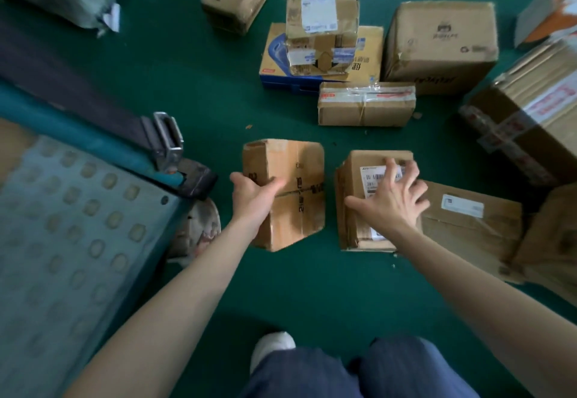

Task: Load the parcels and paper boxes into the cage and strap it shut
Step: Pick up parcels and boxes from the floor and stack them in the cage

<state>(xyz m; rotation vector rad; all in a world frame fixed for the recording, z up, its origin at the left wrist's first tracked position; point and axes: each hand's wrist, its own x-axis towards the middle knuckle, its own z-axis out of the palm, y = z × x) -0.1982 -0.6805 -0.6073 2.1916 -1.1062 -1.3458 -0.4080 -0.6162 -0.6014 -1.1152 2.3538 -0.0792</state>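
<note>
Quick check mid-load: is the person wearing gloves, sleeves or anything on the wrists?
No gloves: the left hand and right hand are bare. Both forearms are uncovered as far as the frame shows, with no sleeve, watch, band or ring visible. Lower down, dark blue trousers and one white shoe show.

1 view, from a wide-angle camera worn on the person's head, facing forward and steeply down at the green floor [203, 79]. It sits close: both forearms [175, 297] reach in from the near edge, and the left hand [254, 193], gripping a plain box [296, 160], and the right hand [392, 197] fall mid-frame. The knees [343, 372] fill the near edge. Other cardboard boxes [440, 44] spread far and right; the cage [78, 226] takes the left side.
</note>
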